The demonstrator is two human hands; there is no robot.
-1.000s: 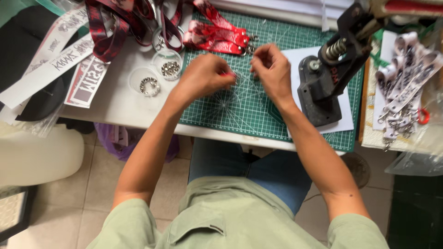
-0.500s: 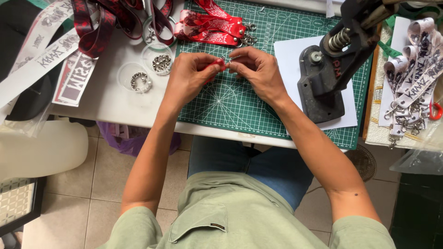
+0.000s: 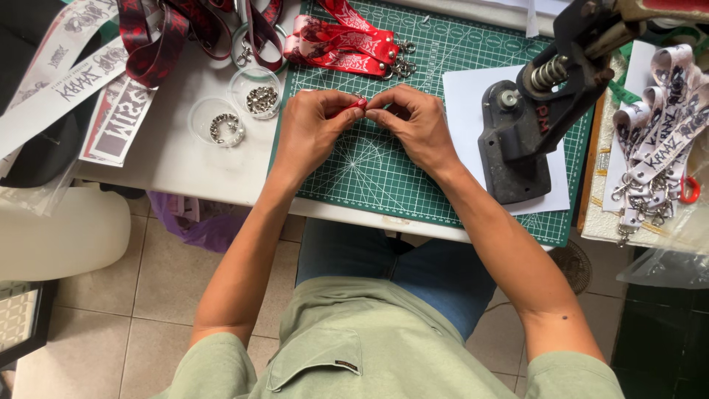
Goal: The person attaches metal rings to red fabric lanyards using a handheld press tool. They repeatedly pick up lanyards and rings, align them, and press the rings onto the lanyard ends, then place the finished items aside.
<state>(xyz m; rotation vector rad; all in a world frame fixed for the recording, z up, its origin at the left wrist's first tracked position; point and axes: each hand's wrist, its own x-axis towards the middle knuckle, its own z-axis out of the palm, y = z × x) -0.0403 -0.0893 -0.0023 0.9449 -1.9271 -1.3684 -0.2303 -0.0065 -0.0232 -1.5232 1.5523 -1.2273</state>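
Observation:
My left hand (image 3: 314,125) and my right hand (image 3: 412,122) meet fingertip to fingertip over the green cutting mat (image 3: 384,185). Both pinch a small red strap piece (image 3: 356,106), of which only a sliver shows between the fingers. Just beyond the hands lies a pile of red patterned lanyards with metal clips (image 3: 347,41). Left of my left hand, two clear round cups hold small metal parts, one nearer (image 3: 216,122) and one farther (image 3: 257,90).
A black hand press (image 3: 528,118) stands on white paper (image 3: 465,96) at the right of the mat. White printed lanyards with clips (image 3: 657,125) lie far right. Dark red straps (image 3: 159,37) and white printed strips (image 3: 52,81) cover the table's left. A white stool (image 3: 59,233) stands below.
My hands have come together from apart and moved slightly toward me on the mat. They now pinch the red strap piece between them.

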